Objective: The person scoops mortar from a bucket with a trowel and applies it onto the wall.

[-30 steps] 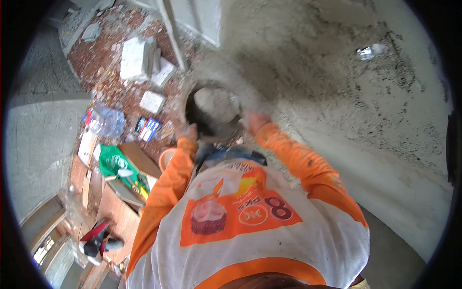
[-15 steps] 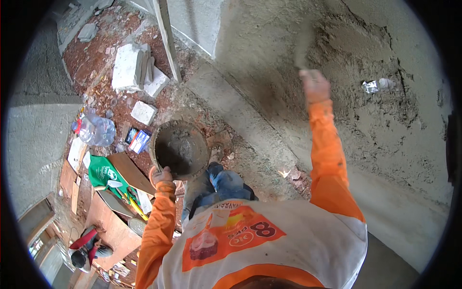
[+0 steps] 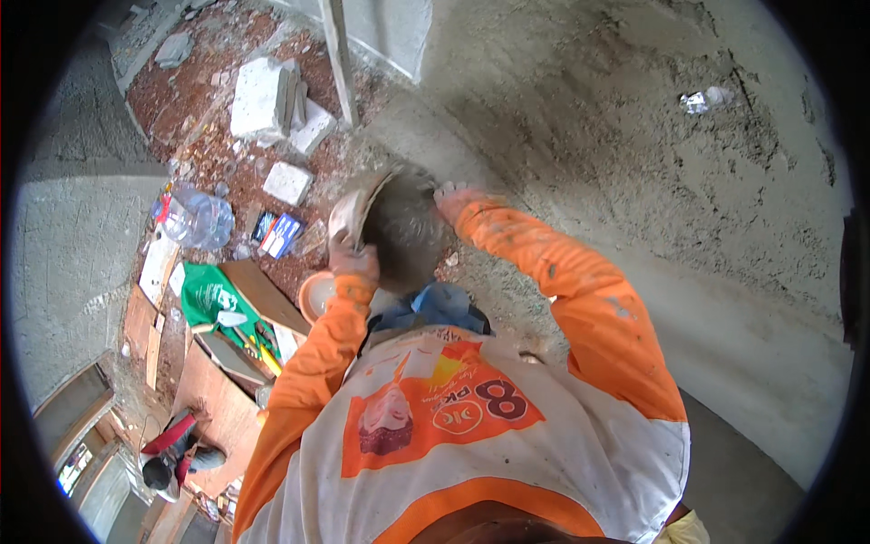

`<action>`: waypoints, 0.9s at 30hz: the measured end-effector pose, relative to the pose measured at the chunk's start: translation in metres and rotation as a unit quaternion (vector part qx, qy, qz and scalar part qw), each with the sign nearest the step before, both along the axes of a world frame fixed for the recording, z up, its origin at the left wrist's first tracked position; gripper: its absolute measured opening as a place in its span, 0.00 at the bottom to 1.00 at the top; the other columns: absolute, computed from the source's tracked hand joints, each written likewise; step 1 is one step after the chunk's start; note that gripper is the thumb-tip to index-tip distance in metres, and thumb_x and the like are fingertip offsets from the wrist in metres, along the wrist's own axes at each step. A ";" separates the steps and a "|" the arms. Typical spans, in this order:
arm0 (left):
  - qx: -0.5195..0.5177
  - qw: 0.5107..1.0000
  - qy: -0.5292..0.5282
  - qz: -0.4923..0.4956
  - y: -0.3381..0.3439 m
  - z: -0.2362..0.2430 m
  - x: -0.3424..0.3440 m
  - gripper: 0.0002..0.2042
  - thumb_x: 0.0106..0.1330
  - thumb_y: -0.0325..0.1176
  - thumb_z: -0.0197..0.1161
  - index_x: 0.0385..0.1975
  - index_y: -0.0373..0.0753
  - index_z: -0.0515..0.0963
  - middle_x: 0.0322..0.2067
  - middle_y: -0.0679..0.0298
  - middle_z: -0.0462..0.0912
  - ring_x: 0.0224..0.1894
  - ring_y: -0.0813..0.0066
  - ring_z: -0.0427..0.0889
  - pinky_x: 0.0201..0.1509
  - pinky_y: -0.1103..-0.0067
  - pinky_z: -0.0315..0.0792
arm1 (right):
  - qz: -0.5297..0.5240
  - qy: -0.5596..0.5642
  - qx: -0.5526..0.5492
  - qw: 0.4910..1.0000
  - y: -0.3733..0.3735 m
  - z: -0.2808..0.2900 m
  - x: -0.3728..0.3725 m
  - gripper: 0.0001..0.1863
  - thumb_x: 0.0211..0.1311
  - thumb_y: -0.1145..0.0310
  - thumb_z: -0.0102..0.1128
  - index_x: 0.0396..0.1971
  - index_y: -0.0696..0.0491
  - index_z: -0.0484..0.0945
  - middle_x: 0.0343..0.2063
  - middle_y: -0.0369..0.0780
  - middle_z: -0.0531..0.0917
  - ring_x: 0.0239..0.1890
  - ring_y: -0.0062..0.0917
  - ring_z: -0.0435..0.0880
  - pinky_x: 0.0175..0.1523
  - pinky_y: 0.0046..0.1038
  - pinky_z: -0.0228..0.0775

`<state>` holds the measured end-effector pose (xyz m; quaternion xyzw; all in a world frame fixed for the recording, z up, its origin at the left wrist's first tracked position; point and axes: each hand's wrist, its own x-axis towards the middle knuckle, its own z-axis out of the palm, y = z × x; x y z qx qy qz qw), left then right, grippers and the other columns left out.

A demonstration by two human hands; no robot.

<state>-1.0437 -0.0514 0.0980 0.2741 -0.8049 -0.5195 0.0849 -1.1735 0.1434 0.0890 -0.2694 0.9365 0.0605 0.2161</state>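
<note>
My left hand is closed on the rim of a round mortar bucket, which is tilted so its grey, wet inside faces right. At the bucket's upper right rim is my right hand, its fingers closed. A trowel was in it a moment ago; the blade is now blurred or hidden by the bucket. Right of the hands spreads a wall coated with rough grey mortar. A shiny, crumpled silvery and clear plastic piece sits in that coat.
An orange-rimmed bowl stands left of the bucket. Farther left lie white blocks, a clear water jug, a blue-and-white box, a green bag and boards. Another person is low at the left. A post stands ahead.
My right hand has come down and left from the wall to the bucket. My left hand has raised and tilted the bucket to the right, baring the bowl. The view has shifted slightly.
</note>
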 end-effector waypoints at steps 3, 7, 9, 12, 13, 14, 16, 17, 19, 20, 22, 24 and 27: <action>0.074 0.997 0.021 0.002 -0.002 0.020 0.000 0.27 0.42 0.27 0.57 0.47 0.35 0.64 0.29 0.53 0.79 0.23 0.70 0.76 0.30 0.78 0.71 | 0.046 -0.205 0.035 0.977 -0.001 0.005 0.022 0.15 0.50 0.64 0.52 0.39 0.51 0.73 0.42 0.44 0.76 0.45 0.43 0.74 0.48 0.41 0.66; -0.059 0.998 -0.005 -0.021 -0.018 0.025 0.007 0.22 0.41 0.26 0.57 0.42 0.33 0.68 0.25 0.55 0.78 0.23 0.69 0.76 0.31 0.79 0.71 | 0.074 -0.165 -0.095 0.979 0.014 0.004 0.074 0.14 0.49 0.62 0.55 0.36 0.51 0.75 0.37 0.42 0.78 0.43 0.40 0.76 0.45 0.41 0.68; 0.042 0.998 0.012 -0.034 -0.026 0.007 0.025 0.20 0.41 0.26 0.57 0.39 0.31 0.69 0.25 0.55 0.77 0.25 0.69 0.76 0.33 0.78 0.71 | 0.014 -0.218 -0.056 0.974 0.009 0.034 0.063 0.14 0.49 0.59 0.55 0.34 0.51 0.76 0.34 0.43 0.79 0.41 0.39 0.76 0.47 0.38 0.68; 0.045 0.998 -0.020 -0.049 -0.022 0.020 0.030 0.22 0.41 0.25 0.56 0.41 0.30 0.67 0.28 0.53 0.76 0.28 0.69 0.76 0.34 0.79 0.70 | -0.018 -0.138 -0.023 0.990 0.015 0.061 0.041 0.15 0.51 0.61 0.53 0.38 0.51 0.73 0.37 0.47 0.77 0.41 0.40 0.76 0.46 0.38 0.67; 0.043 0.997 -0.021 -0.060 -0.017 0.021 0.031 0.22 0.41 0.25 0.56 0.41 0.30 0.67 0.28 0.53 0.76 0.28 0.69 0.76 0.34 0.79 0.70 | -0.028 -0.138 -0.026 0.990 0.018 0.043 0.050 0.15 0.51 0.61 0.53 0.38 0.51 0.73 0.37 0.47 0.77 0.41 0.40 0.76 0.46 0.38 0.67; 0.057 0.996 0.004 -0.063 -0.009 0.021 0.032 0.22 0.42 0.25 0.56 0.42 0.30 0.66 0.28 0.53 0.76 0.28 0.69 0.76 0.34 0.79 0.70 | -0.013 -0.150 -0.001 0.989 0.020 0.008 0.065 0.15 0.51 0.60 0.52 0.37 0.51 0.74 0.37 0.47 0.77 0.40 0.40 0.76 0.44 0.39 0.68; 0.067 0.995 0.026 -0.066 -0.006 0.034 0.031 0.23 0.42 0.24 0.56 0.43 0.30 0.66 0.29 0.53 0.76 0.29 0.69 0.76 0.35 0.80 0.70 | -0.003 -0.184 -0.042 0.982 0.022 -0.031 0.088 0.14 0.50 0.59 0.52 0.33 0.52 0.75 0.33 0.46 0.78 0.38 0.40 0.77 0.41 0.38 0.68; 0.070 0.994 0.007 -0.083 -0.004 0.060 0.029 0.23 0.42 0.24 0.55 0.44 0.30 0.65 0.29 0.54 0.76 0.29 0.70 0.76 0.35 0.80 0.70 | -0.009 -0.207 -0.104 0.973 0.025 -0.039 0.105 0.13 0.49 0.59 0.53 0.30 0.52 0.76 0.28 0.45 0.78 0.36 0.40 0.77 0.40 0.38 0.69; 0.071 0.993 -0.005 -0.093 -0.003 0.073 0.025 0.23 0.43 0.23 0.55 0.44 0.31 0.64 0.29 0.54 0.76 0.29 0.70 0.76 0.35 0.81 0.70 | 0.042 -0.216 -0.230 0.948 0.020 -0.056 0.121 0.12 0.50 0.59 0.53 0.28 0.53 0.75 0.28 0.46 0.78 0.35 0.41 0.77 0.39 0.39 0.68; 0.029 0.995 0.009 -0.093 -0.007 0.069 0.026 0.23 0.43 0.22 0.55 0.44 0.31 0.64 0.29 0.55 0.76 0.29 0.71 0.76 0.34 0.82 0.70 | 0.090 -0.224 -0.351 0.905 0.015 -0.052 0.125 0.13 0.50 0.59 0.53 0.26 0.53 0.75 0.27 0.47 0.77 0.33 0.42 0.76 0.38 0.39 0.68; -0.019 0.996 0.024 -0.082 -0.018 0.057 0.034 0.22 0.43 0.22 0.55 0.43 0.31 0.64 0.29 0.56 0.77 0.29 0.71 0.76 0.34 0.82 0.70 | 0.008 -0.246 -0.323 0.914 0.018 -0.016 0.123 0.13 0.49 0.60 0.53 0.27 0.54 0.74 0.27 0.48 0.77 0.34 0.43 0.75 0.38 0.39 0.67; 0.124 0.992 -0.022 -0.033 -0.022 0.038 0.042 0.22 0.43 0.22 0.56 0.43 0.31 0.65 0.28 0.57 0.77 0.28 0.71 0.76 0.34 0.82 0.70 | -0.080 -0.254 -0.291 0.919 0.031 -0.011 0.109 0.12 0.49 0.60 0.53 0.27 0.55 0.73 0.28 0.49 0.76 0.34 0.45 0.75 0.39 0.40 0.67; 0.103 0.989 -0.089 0.058 0.003 0.042 0.031 0.20 0.42 0.27 0.60 0.38 0.30 0.67 0.28 0.58 0.77 0.28 0.68 0.77 0.36 0.79 0.70 | -0.078 -0.136 -0.283 0.946 0.061 -0.038 0.099 0.16 0.51 0.56 0.51 0.36 0.49 0.74 0.33 0.47 0.77 0.37 0.44 0.75 0.40 0.41 0.67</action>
